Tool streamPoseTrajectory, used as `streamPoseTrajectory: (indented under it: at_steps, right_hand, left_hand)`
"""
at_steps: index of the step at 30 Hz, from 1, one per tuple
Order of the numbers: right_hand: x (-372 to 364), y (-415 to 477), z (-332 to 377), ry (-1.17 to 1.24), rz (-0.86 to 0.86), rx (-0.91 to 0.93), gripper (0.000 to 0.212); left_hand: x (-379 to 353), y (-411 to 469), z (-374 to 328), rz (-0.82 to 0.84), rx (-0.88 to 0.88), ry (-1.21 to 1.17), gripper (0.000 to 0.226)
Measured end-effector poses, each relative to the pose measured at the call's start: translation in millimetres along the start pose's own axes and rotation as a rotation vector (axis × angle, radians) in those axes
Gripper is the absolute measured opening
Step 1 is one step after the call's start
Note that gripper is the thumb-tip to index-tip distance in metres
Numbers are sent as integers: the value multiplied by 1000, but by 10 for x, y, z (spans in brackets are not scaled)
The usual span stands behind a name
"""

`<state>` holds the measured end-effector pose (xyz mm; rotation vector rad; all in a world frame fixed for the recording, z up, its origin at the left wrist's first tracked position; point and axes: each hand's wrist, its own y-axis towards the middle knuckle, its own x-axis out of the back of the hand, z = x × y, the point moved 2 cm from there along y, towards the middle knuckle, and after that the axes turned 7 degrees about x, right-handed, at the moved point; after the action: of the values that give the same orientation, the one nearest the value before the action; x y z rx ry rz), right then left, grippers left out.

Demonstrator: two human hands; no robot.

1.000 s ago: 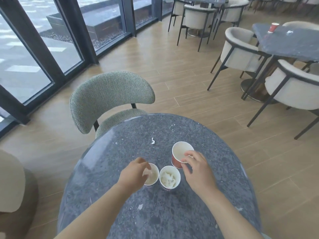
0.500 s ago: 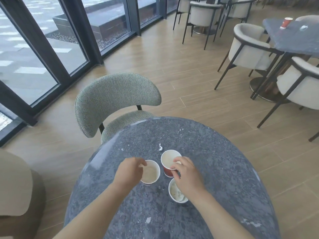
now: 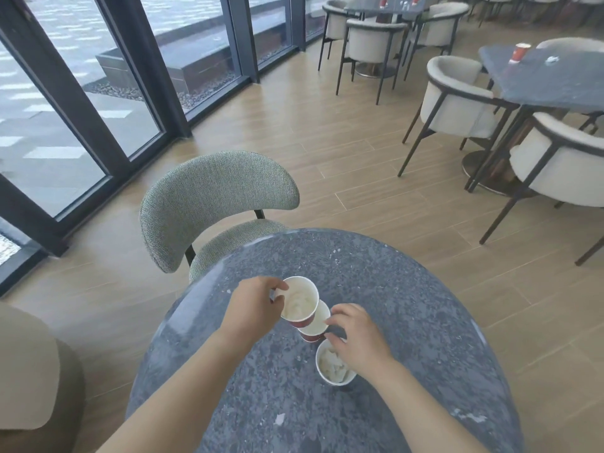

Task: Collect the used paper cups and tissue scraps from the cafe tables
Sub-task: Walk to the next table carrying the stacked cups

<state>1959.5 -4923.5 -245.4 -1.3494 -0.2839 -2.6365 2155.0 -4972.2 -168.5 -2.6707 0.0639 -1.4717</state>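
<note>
Red paper cups, three, were grouped on the grey speckled tabletop point(image 3: 408, 305). The left hand point(image 3: 258, 308) gripped the upper cup point(image 3: 299, 304) at its rim; this cup was tilted, had tissue inside, and its base was at the mouth of the middle cup point(image 3: 316, 325). The right hand point(image 3: 356, 341) pinched the middle cup's rim with curled fingers. The near cup point(image 3: 331, 369), holding tissue, stood partly beneath the right hand. One loose scrap point(image 3: 279, 419) lay nearer the person. One far cup point(image 3: 519, 53) stood on the far tabletop point(image 3: 555, 83).

Cup point(image 3: 299, 304) in L hand point(image 3: 256, 310)
</note>
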Motion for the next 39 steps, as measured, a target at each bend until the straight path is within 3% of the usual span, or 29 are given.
streamPoseTrajectory:
  at_steps: [10, 24, 35, 39]
  right_hand:
    - [279, -183, -57, 0, -57, -70, 51]
    - [84, 213, -152, 50, -25, -28, 37]
    - [-263, 686, -891, -276, 252, -34, 45]
    - [-484, 645, -1106, -317, 256, -58, 53]
  left_hand:
    - [-428, 47, -189, 164, -20, 93, 30]
    - [-546, 329, 98, 122, -33, 139, 28]
    - [-1013, 1043, 257, 314, -114, 404, 32]
    - [-1232, 1187, 350, 360, -112, 400, 32]
